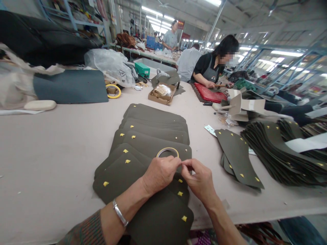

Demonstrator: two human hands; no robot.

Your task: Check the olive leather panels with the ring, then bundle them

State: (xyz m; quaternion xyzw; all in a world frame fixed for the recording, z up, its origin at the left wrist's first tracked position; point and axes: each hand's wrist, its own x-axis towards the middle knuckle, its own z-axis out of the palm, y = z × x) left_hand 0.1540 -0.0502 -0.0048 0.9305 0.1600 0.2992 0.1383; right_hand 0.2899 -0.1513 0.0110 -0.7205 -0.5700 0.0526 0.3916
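Note:
Closed around a narrow roll of yellow tape (168, 149), my left hand (162, 172) is above a fanned stack of dark olive panels (150, 154). My right hand (199, 178) meets it fingertip to fingertip, thumb and forefinger pinched at what looks like the tape's end; the bit between them is too small to see clearly. Small yellow tape pieces (127, 161) stick to several panels near their edges. A few panels also show small metal studs (186, 150) on their right side.
Right of the stack lie smaller olive pieces (237, 156) with yellow bits and a thick pile of strips (278, 153). Behind stand a cardboard box of studs (162, 93), another tape roll (113, 91) and a blue-grey sheet (71, 86). A co-worker (214, 64) handles a red piece (209, 92).

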